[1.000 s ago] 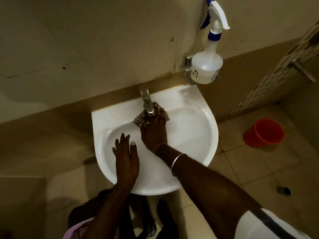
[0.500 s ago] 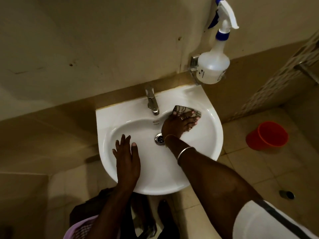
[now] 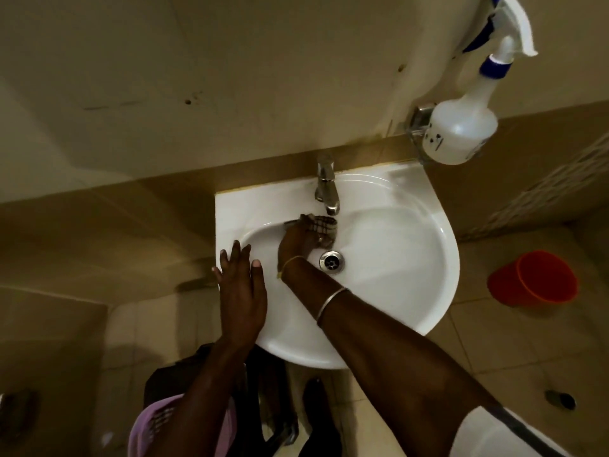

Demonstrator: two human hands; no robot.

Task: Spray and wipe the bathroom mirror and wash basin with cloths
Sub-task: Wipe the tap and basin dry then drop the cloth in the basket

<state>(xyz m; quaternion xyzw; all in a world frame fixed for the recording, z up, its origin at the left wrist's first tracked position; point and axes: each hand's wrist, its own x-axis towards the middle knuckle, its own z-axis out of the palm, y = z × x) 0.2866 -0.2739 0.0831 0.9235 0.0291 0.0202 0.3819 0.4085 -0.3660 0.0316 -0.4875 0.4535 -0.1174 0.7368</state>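
the right hand [image 3: 298, 240] is down in the wash basin [image 3: 395, 258], its grip closed over a checked cloth [image 3: 321, 225] that it presses against the back wall of the bowl, just under the spout of the tap [image 3: 326, 186] and a little above the drain [image 3: 332, 261]. the left hand [image 3: 242, 288] lies flat on the basin's near-left rim, fingers spread, holding nothing, likely bracing. the spray bottle [image 3: 461, 123] sits in a wall holder just beside the basin's far-right corner, well clear of both hands.

the bowl looks glossy and may be wet, so i'd guess the bracing palm could slide off the rim if weight goes onto it. the cloth is close under the tap; a wide stroke could knock knuckles on the spout or bunch the cloth up, leaving streaks. the mirror is not in sight from here.
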